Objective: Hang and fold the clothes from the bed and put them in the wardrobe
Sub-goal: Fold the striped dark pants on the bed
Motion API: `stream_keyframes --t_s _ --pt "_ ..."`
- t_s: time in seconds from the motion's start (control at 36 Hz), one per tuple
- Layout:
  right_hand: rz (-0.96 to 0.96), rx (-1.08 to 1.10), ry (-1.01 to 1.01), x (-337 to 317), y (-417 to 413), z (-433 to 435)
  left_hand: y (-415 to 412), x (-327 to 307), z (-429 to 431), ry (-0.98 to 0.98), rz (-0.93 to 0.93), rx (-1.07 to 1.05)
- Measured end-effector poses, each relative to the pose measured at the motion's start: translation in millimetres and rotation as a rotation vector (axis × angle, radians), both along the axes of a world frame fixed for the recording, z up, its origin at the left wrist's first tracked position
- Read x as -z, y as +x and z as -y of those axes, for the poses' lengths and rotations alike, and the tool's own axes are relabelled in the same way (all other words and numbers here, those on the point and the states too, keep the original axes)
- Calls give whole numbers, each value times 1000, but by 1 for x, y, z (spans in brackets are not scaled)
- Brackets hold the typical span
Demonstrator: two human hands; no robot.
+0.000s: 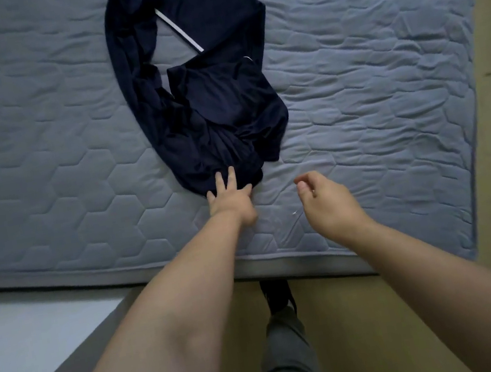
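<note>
One navy garment (208, 101) lies on one grey quilted bed (366, 86). The left hand (230, 201) touches it with fingers (231, 176) spread; the right hand (327, 201) is loosely curled and empty.

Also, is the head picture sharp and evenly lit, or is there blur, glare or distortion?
Head view: soft, dim light, no glare or hard shadows; the dark garment loses detail in its folds; the left hand is slightly blurred; the wide lens bends the mattress edge.

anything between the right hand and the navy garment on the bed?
Head view: only bare quilted mattress lies between the right hand and the navy garment. The left hand touches the garment's near end.
</note>
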State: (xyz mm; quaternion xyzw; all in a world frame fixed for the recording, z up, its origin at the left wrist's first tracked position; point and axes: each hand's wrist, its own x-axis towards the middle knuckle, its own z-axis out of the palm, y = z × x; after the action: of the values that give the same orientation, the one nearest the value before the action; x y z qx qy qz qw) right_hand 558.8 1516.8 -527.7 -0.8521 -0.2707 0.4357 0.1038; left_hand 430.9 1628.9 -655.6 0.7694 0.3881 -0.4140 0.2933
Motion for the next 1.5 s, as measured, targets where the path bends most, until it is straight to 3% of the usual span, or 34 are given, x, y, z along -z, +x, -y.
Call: stream_keyframes --t_s 0.06,0.14,0.25,0.33,0.44,0.61,0.69,0.81,0.89,1.06,1.22,1.39,1.5 --pt "-3 0 -18 3 1 -2 -5 7 -4 -18 20 -50" --pt "-9 3 -40 -1 2 -5 -13 4 -11 -48 189 -324" --pt "-34 -12 -69 -22 0 -9 -25 -22 -19 67 403 -627" --pt "-54 -39 -83 -39 -4 -13 -38 -37 -19 107 423 -591" --pt "-50 -55 -57 -46 -10 -18 -44 -36 -12 85 363 -296" --pt "-37 -52 -51 -28 -11 -17 -26 -7 7 -47 -1 11" --pt "-42 -54 -39 -18 -8 -11 -20 6 16 -6 -46 -38" --pt "-51 -59 -32 -18 0 1 -21 -1 15 169 139 -165" --pt "-52 -45 -26 -32 7 10 -32 -22 5 169 251 -354" --pt "-69 -81 -8 -86 19 26 -37 -116 9 199 465 -637" --pt "-82 -181 85 -174 26 47 -13 -270 39 362 712 -590" --pt "-93 -344 311 -277 31 88 10 -443 92 482 1045 -589" --pt "-245 -441 427 -341 26 122 22 -538 129 544 1142 -583"
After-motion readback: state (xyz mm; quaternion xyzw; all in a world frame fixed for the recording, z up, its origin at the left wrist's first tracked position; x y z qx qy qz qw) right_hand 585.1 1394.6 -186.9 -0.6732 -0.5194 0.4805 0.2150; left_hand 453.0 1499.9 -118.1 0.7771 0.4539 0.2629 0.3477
